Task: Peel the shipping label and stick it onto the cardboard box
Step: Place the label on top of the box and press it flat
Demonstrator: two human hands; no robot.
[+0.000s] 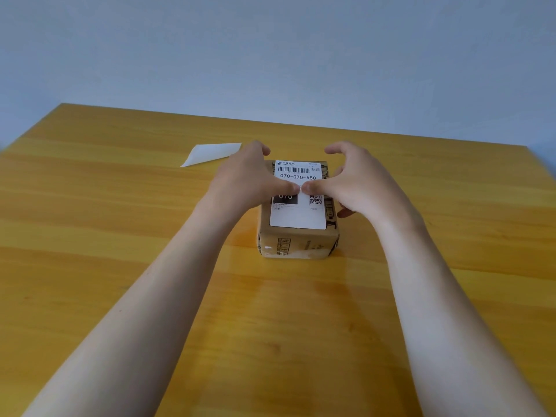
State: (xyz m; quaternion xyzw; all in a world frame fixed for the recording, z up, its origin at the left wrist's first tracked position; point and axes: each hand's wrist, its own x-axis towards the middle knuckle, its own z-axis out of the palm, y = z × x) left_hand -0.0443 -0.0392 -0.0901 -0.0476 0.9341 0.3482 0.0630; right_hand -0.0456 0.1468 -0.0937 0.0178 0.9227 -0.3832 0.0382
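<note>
A small brown cardboard box (298,245) stands in the middle of the wooden table. A white shipping label (298,218) with a barcode and a QR code lies flat on its top face. My left hand (249,179) and my right hand (358,182) flank the box. Both thumbs press on the middle of the label, their tips almost touching. The fingers of each hand curl around the box's sides. The hands hide parts of the label's middle and the box's far edges.
A white backing sheet (210,153) lies on the yellow wooden table (120,236) to the far left of the box, one corner curled. A plain pale wall rises behind the table's far edge.
</note>
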